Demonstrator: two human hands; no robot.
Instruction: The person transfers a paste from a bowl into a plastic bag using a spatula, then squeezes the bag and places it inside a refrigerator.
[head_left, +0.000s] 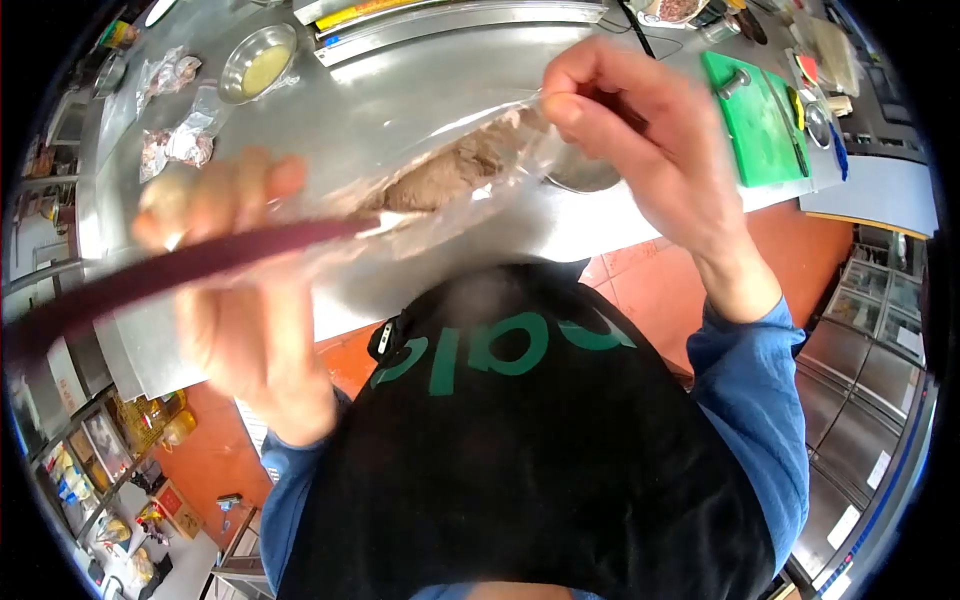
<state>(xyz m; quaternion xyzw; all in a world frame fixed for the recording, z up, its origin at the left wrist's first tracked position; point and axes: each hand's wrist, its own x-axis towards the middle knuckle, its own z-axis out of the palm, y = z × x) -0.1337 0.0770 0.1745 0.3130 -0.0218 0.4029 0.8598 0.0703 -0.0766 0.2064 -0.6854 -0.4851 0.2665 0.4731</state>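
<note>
A clear plastic bag [500,185] with a clump of greyish-brown food [450,175] in it is stretched between my hands over the steel table. My right hand [640,130] pinches the bag's upper right edge between thumb and fingers. At the other end my left hand [240,260], smeared by motion, has its fingers curled round the gathered plastic. A long, dark-red, strip-like thing [190,260] crosses in front of the left hand to a pale tip at the bag; I cannot tell whether that hand grips it. Partly hidden behind the bag and right hand is a round metal bowl [585,170].
On the steel table [400,90] are a metal bowl of yellowish contents [265,68] and several small plastic bags [185,145] at left. Long metal trays or boxes [460,28] lie at the back. At right, a green cutting board [755,125] bears a knife [785,120].
</note>
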